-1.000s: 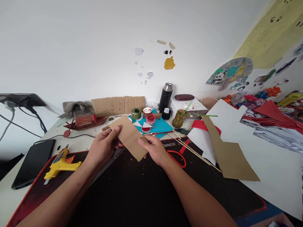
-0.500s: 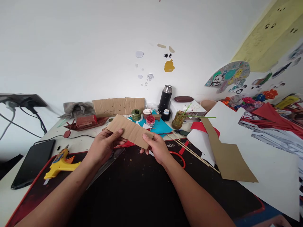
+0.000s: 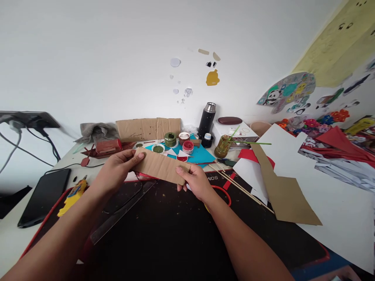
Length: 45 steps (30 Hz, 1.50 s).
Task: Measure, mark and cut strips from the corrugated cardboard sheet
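Both my hands hold a rectangular strip of brown cardboard [image 3: 160,167] above the dark desk mat. My left hand [image 3: 124,166] pinches its left end, thumb on top. At the right end my right hand [image 3: 196,179] grips it, thumb on the face and fingers underneath. The strip slopes down a little to the right. Beyond it lie open jars of green paint [image 3: 170,139] and red paint [image 3: 188,146] on a blue sheet [image 3: 202,155]. Below my left hand, a clear ruler [image 3: 123,212] rests on the mat.
A yellow glue gun [image 3: 73,197] lies left, partly behind my left forearm, beside a black phone [image 3: 45,197]. Wooden sticks [image 3: 243,189], a cut cardboard piece [image 3: 288,199] and white sheets [image 3: 336,199] lie right. A black flask [image 3: 206,119] and a brush jar [image 3: 222,146] stand behind.
My left hand has shifted left and up to the strip's end corner, so more of its face shows. The strip now lies more level. The camera view has shifted slightly.
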Each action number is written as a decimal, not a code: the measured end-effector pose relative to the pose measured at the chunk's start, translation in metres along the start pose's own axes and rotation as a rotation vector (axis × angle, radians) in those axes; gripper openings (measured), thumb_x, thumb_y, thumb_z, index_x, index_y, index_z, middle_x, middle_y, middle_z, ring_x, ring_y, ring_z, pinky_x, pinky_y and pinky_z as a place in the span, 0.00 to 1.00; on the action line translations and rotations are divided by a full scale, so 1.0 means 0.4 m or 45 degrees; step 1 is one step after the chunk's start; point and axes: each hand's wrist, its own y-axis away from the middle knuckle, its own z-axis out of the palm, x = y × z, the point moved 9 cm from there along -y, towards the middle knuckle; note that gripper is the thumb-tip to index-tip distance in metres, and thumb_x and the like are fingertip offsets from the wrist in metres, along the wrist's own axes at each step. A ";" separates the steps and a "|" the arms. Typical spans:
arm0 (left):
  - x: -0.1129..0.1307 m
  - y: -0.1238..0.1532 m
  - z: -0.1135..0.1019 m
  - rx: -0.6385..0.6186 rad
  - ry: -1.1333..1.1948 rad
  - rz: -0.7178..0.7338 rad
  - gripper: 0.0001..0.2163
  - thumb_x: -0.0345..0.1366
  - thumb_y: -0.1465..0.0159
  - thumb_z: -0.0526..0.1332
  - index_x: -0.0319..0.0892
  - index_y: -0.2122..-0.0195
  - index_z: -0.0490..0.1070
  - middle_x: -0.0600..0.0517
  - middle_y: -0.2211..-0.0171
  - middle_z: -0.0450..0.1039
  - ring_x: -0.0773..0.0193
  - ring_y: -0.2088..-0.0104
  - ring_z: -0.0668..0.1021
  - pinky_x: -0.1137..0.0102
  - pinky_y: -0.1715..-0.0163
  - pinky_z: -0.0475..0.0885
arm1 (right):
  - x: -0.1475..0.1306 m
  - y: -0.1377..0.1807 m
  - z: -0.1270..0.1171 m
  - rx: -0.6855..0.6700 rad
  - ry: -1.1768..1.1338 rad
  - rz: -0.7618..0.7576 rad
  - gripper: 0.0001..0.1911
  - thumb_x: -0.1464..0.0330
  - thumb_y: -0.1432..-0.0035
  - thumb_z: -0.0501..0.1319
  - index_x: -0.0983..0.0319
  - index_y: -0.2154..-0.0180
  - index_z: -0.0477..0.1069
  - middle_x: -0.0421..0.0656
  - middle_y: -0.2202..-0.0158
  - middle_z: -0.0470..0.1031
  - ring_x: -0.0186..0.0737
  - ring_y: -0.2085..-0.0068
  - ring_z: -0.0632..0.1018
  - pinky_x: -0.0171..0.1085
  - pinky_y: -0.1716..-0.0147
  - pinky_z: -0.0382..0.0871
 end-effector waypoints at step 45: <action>-0.047 0.088 0.159 -0.328 0.383 -0.316 0.21 0.39 0.56 0.87 0.40 0.62 0.87 0.43 0.65 0.89 0.52 0.67 0.89 0.70 0.69 0.85 | -0.022 0.016 0.000 0.071 -0.450 0.085 0.30 0.45 0.53 0.82 0.61 0.66 0.75 0.37 0.77 0.75 0.29 0.84 0.70 0.30 0.86 0.54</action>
